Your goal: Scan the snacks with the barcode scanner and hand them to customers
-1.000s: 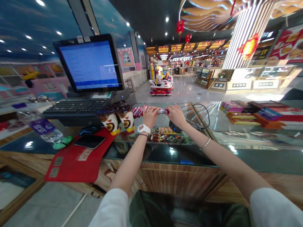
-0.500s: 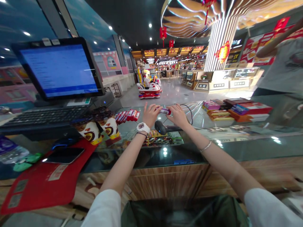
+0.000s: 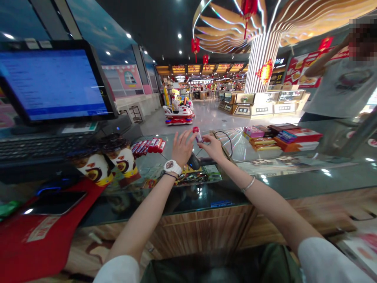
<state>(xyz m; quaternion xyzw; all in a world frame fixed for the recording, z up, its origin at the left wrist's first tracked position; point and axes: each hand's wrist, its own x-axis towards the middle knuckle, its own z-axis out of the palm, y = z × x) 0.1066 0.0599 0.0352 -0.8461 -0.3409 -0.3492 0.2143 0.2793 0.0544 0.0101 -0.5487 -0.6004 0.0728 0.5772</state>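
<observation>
My right hand pinches a small red and white candy bar and holds it tilted up above the glass counter. My left hand, with a white watch on the wrist, hovers just left of the bar with its fingers spread and nothing in them. A row of matching red bars lies on the glass to the left. A black handheld scanner rests on the counter below both hands, its cable looping off to the right.
A touchscreen till and keyboard stand at the left, with two lidded cups beside them. A phone lies on a red mat. Stacked flat boxes sit at the right. A person in a grey shirt stands beyond the counter.
The bar was held level between both hands; my left hand has let go and opened, and my right hand has tipped the bar upright. The view has swung to the right.
</observation>
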